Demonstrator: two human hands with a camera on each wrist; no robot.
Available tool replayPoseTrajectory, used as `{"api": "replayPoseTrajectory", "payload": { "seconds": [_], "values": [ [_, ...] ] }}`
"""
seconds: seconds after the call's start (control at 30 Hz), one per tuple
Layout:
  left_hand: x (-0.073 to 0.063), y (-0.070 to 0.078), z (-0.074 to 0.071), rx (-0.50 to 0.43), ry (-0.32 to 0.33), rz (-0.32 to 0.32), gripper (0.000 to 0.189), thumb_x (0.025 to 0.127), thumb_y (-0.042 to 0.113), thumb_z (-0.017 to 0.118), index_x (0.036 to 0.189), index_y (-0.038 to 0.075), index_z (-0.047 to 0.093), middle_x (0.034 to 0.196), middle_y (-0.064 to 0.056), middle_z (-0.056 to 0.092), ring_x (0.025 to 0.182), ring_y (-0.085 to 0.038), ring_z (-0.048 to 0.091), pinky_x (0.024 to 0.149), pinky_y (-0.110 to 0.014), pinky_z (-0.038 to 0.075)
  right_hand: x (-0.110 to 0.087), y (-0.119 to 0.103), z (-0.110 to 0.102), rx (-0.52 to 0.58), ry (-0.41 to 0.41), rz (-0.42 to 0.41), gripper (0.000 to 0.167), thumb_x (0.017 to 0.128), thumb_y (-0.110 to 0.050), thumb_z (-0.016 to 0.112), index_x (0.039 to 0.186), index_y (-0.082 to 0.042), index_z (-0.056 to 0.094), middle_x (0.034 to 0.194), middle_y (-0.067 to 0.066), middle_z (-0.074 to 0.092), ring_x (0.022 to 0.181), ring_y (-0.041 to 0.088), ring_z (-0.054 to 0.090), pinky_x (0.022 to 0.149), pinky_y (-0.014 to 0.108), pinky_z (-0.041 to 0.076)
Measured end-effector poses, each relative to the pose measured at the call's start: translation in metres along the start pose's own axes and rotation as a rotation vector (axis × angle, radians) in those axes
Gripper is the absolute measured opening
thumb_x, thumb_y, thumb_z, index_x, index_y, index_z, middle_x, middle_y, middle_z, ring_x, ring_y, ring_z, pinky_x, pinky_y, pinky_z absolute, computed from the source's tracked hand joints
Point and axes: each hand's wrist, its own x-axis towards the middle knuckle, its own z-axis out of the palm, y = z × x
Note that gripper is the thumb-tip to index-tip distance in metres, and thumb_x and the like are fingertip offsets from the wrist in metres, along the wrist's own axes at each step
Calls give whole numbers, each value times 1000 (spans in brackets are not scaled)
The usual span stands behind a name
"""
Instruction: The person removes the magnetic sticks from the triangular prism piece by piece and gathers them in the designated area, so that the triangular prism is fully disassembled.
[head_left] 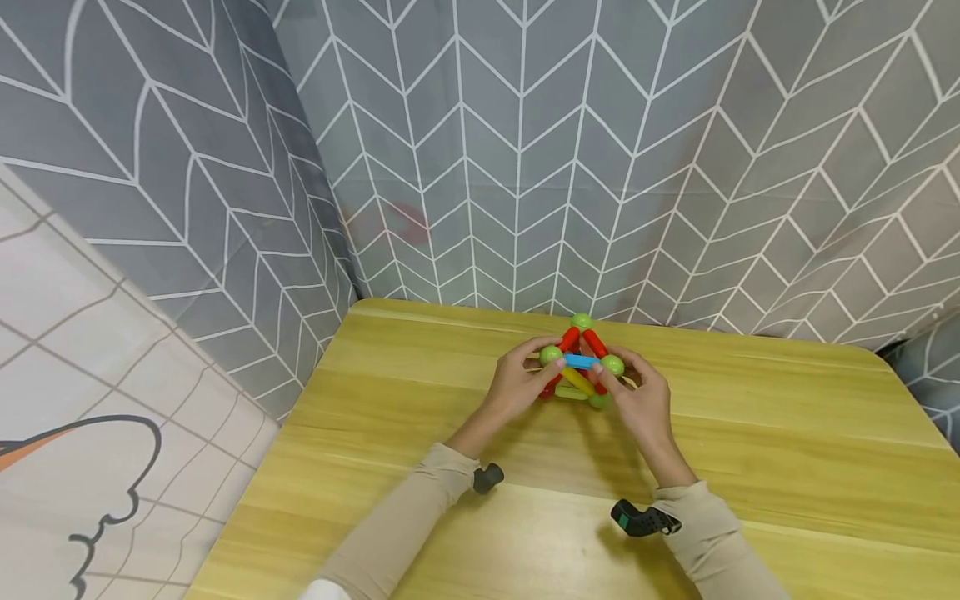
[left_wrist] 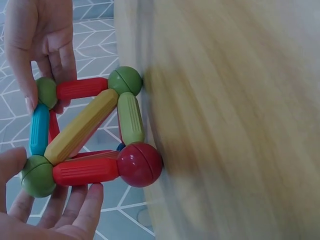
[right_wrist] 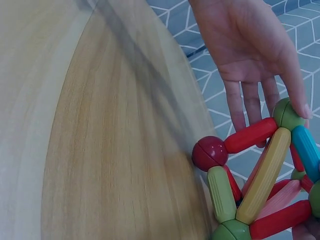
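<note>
The left hand (head_left: 517, 380) pinches one green ball (head_left: 551, 355); the right hand (head_left: 645, 402) pinches another green ball (head_left: 612, 364); the whole rod-and-ball frame (head_left: 577, 381) is held between them.

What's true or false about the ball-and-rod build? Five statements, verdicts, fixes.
1. The blue rod joins two green balls. True.
2. The yellow rod meets the red ball. False: it runs between two green balls.
3. The light green rod meets the red ball. True.
4. The left grip holds the red ball. False: it holds a green ball.
5. The right grip touches a green ball. True.
</note>
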Motion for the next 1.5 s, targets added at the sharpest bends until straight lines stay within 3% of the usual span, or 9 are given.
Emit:
{"api": "replayPoseTrajectory", "payload": {
  "seconds": [0.27,0.5,0.63,0.77,1.03,1.3,1.5],
  "values": [
    [2,-4,0,-21,4,25,38,93,9,71,130,4,66,135,-16,65,112,-34,67,93,-38,59,-1,-2,-1,23,-10,-6,39,91,-12,74,128,-3,67,130,17,66,93,-10,60,82,4,50],
    [-9,32,-5,-7,5,16,37,92,2,69,128,-5,64,133,-23,64,110,-40,67,93,-42,59,1,-3,-4,6,-40,9,41,93,-14,72,132,-3,65,134,18,65,94,-13,59,82,3,49],
    [-11,37,-6,5,16,23,36,92,3,70,127,-4,65,131,-22,66,109,-38,68,91,-37,60,1,-2,-6,-22,-54,-2,42,93,-15,72,133,-4,64,134,18,65,93,-12,59,82,3,48],
    [-10,31,-5,9,25,33,36,91,3,70,126,-4,66,130,-22,67,109,-37,69,91,-33,60,2,-1,-7,-37,-67,-21,43,93,-16,72,133,-4,64,132,19,66,91,-11,59,81,3,49],
    [2,-4,5,-13,54,53,36,91,6,73,126,3,68,131,-17,68,107,-35,69,91,-38,60,2,1,-8,-34,-67,-47,42,93,-15,72,133,-3,64,130,21,67,90,-12,60,81,3,49],
    [2,-4,3,-9,57,28,34,91,13,75,125,11,71,128,-11,70,106,-29,70,89,-31,60,2,3,-8,-22,-67,-51,40,93,-13,71,131,-2,65,129,21,67,94,-7,61,81,4,50],
    [3,-3,5,-12,62,18,36,91,9,74,126,7,69,129,-14,69,108,-33,70,91,-36,60,3,4,-8,-10,-45,-56,39,92,-10,72,129,-1,66,125,23,69,90,-9,62,80,5,51]
  ]
}}
